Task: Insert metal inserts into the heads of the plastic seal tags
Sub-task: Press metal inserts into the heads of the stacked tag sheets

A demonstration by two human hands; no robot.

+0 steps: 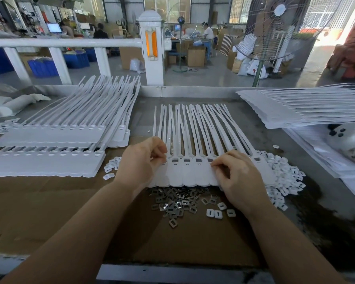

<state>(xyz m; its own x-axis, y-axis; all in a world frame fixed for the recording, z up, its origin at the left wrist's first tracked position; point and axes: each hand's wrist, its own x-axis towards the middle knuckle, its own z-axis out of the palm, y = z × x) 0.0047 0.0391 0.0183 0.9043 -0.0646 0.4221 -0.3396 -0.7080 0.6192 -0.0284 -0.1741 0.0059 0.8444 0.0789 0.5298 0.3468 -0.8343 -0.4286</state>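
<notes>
Seal tags (193, 173) in a joined white strip lie on the cardboard (49, 201) before me, tails fanned away. My left hand (140, 162) has its fingers curled on the strip's left end; my right hand (237, 177) pinches at the heads — whether an insert sits in that pinch I cannot tell. Several heads show grey inserts. Loose metal inserts (176, 203) are heaped just below the strip (white plastic caps (283, 177) piled right). Stacked tag strips (55, 138) lie left.

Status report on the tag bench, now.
Left hand pinching tag strip at its left end. Right hand pinching at a tag head. Metal inserts piled just below. Nothing blocking.
</notes>
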